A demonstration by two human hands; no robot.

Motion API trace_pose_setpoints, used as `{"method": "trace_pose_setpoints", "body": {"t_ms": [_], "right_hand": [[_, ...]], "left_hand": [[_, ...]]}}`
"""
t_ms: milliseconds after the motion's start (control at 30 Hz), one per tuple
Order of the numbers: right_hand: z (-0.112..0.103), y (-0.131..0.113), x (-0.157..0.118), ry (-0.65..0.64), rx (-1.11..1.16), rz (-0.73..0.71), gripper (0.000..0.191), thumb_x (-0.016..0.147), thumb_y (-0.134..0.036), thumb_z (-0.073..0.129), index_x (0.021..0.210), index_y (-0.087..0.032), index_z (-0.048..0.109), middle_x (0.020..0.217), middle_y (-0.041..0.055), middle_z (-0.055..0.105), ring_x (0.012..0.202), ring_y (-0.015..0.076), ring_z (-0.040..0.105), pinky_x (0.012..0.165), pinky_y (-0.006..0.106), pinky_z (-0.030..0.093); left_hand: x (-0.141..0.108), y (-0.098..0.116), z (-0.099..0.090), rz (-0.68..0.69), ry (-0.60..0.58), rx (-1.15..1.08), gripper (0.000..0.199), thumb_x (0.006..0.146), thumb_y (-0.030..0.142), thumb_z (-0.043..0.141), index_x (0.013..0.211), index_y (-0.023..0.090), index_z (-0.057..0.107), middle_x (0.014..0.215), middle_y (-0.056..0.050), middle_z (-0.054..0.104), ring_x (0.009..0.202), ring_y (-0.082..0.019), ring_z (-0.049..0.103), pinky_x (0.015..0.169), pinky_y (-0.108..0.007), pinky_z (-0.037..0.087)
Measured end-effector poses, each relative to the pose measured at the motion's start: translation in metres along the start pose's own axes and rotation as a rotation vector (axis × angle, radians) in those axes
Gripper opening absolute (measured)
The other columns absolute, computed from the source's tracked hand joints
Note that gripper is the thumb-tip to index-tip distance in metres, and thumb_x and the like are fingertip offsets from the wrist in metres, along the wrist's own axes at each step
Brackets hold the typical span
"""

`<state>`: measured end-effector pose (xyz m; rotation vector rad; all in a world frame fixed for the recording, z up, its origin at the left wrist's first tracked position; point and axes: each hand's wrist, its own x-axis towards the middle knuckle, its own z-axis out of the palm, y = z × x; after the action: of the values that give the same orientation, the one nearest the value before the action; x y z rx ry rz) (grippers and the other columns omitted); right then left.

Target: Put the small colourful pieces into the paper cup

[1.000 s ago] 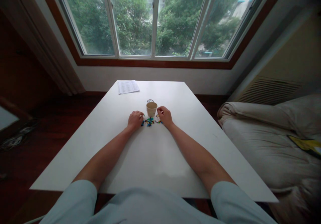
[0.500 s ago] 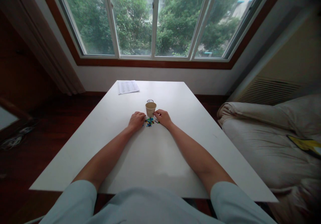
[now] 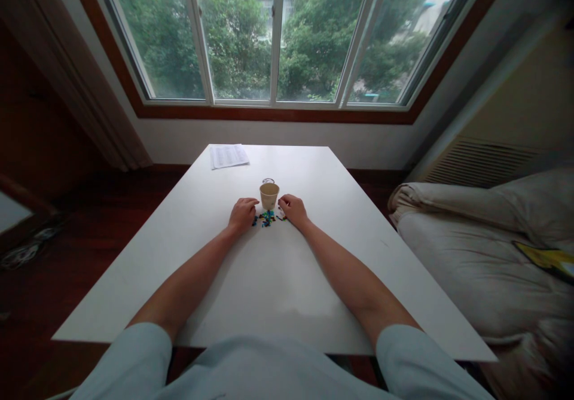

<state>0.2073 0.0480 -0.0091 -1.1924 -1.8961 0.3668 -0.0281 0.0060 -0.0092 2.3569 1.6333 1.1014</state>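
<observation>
A tan paper cup (image 3: 269, 197) stands upright on the white table (image 3: 269, 292). Small blue, green, yellow and dark pieces (image 3: 268, 218) lie scattered just in front of it; their exact kind is too small to make out. My left hand (image 3: 243, 216) rests left of the cup, its index finger stretched towards the cup and apart from it, with a few pieces beside its fingers. To the right of the cup, my right hand (image 3: 293, 209) has its fingertips pinched together. Whatever they hold is too small to name. More pieces lie below those fingertips.
Printed paper sheets (image 3: 229, 156) lie at the table's far left. Behind the cup is a small ring-shaped item (image 3: 268, 180). A beige padded sofa (image 3: 452, 256) stands to the right, and a window (image 3: 273, 41) faces the table.
My left hand has shifted slightly left, away from the cup, uncovering a few dark and blue pieces. My right fingertips have moved a little right, off the cup's side.
</observation>
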Motion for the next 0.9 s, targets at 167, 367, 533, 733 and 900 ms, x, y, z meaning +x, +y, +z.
{"method": "trace_pose_setpoints", "body": {"t_ms": [167,367,533,733,900], "right_hand": [[0.006,0.01,0.004,0.045,0.128,0.065,0.025,0.086,-0.033,0.061,0.107,-0.021,0.069,0.097,0.0039,0.072,0.089,0.0187,0.064,0.078,0.03,0.049],[0.012,0.008,0.007,-0.047,0.204,0.121,0.065,0.079,-0.04,0.074,0.137,-0.023,0.052,0.124,0.0085,0.069,0.113,0.0257,0.063,0.096,0.041,0.049],[0.012,-0.001,0.007,-0.108,0.252,0.135,0.072,0.077,-0.036,0.076,0.143,-0.026,0.048,0.126,0.0078,0.069,0.116,0.0271,0.064,0.099,0.042,0.05],[0.011,-0.009,0.007,-0.134,0.143,0.137,0.069,0.075,-0.031,0.078,0.139,-0.029,0.054,0.115,0.0037,0.073,0.107,0.0261,0.067,0.094,0.042,0.052],[0.013,-0.009,0.008,-0.12,0.113,0.111,0.053,0.075,-0.03,0.077,0.125,-0.025,0.061,0.114,0.0057,0.072,0.104,0.025,0.066,0.092,0.04,0.052]], "left_hand": [[0.008,-0.004,-0.003,-0.105,0.074,-0.144,0.042,0.089,0.01,0.043,0.115,0.021,0.075,0.124,-0.004,0.072,0.119,-0.021,0.062,0.111,-0.04,0.047],[0.017,0.016,-0.018,-0.095,0.213,-0.264,0.043,0.092,0.012,0.041,0.122,0.021,0.071,0.13,-0.004,0.069,0.125,-0.02,0.058,0.113,-0.041,0.047],[0.02,0.04,-0.019,-0.006,0.191,-0.299,0.044,0.093,0.013,0.042,0.125,0.023,0.07,0.135,-0.004,0.066,0.13,-0.021,0.055,0.115,-0.044,0.044],[0.026,0.041,-0.004,0.068,0.123,-0.298,0.045,0.092,0.012,0.042,0.125,0.023,0.071,0.136,-0.004,0.066,0.13,-0.022,0.055,0.117,-0.044,0.041],[0.027,0.037,0.001,0.105,0.106,-0.266,0.044,0.093,0.012,0.042,0.126,0.022,0.07,0.135,-0.005,0.066,0.13,-0.023,0.054,0.116,-0.043,0.041]]}}
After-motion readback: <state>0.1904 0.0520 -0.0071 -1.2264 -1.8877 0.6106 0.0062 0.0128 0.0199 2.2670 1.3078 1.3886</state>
